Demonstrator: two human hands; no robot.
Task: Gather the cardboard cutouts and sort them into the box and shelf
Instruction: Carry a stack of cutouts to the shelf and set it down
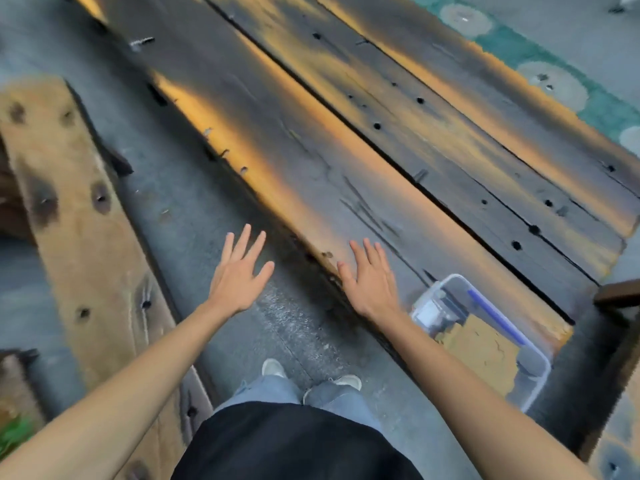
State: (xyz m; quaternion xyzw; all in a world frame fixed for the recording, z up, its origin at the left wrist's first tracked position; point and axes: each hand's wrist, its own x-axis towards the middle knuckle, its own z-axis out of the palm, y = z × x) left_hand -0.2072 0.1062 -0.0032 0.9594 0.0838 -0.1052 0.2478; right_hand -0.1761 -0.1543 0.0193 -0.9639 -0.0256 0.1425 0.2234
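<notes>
Box (535,382) — a clear plastic tub with pale walls — sits on the near end of the dark plank table (363,161), at its lower right corner. Cardboard cutouts (483,351), tan and irregular in outline, lie flat inside the box, beside a blue pen-like stick (493,315) along its far wall and some small items at its upper end that are too blurred to name. Right hand (372,278) is just left of the box, palm down, fingers extended and slightly spread, holding nothing; it lies over the near edge of the table, and contact with the wood cannot be confirmed. Left hand (239,271) is farther left of the box, off the table and over the grey floor (194,209), fingers splayed wide — also empty. Shoes (311,374) stand on the floor below and between both hands. A pale wooden plank (69,216) lies well left of the box.
</notes>
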